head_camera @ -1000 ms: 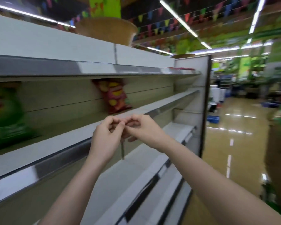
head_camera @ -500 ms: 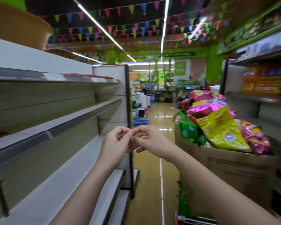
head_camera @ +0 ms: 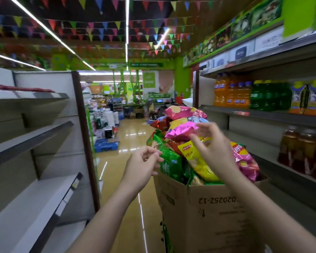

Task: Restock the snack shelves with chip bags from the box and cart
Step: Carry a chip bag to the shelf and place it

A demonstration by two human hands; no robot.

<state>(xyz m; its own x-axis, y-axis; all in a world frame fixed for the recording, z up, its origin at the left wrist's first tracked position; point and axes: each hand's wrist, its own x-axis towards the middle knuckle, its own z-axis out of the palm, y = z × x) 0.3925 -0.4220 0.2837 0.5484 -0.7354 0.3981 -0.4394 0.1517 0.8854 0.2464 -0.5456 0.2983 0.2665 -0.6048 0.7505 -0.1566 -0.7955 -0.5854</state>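
— Neither hand holds anything at this moment. Right hand (head_camera: 211,143) is spread wide, fingers apart, in front of the heap of chip bags (head_camera: 181,132); it is blurred, so I cannot tell if it touches a bag. Left hand (head_camera: 144,161) hangs with fingers loosely curled, empty, just beside a green bag (head_camera: 169,162) at the near corner of the box

— And where is the stock?

— All in the cardboard box (head_camera: 208,207), on the right side of the aisle. It is heaped above the rim: pink bags on top, a yellow bag (head_camera: 197,157) in the middle, green ones on the left edge

— How much is done?

— Very little, I judge. The snack shelves (head_camera: 35,136) on the left show bare boards on every level that I can see; only something flat and red lies on the top one, too blurred to name. So nearly the whole box is left to place. I do not see the cart clearly

— What stands around?

— Drink bottles (head_camera: 244,95) fill the opposite shelves on the right, orange and green ones above, dark ones below. A blue crate (head_camera: 107,145) sits on the floor further down the aisle, well apart

— Any obstacle?

— Nothing lies between the box and the shelves. The heap is loose, so pulling one bag may make others slide off
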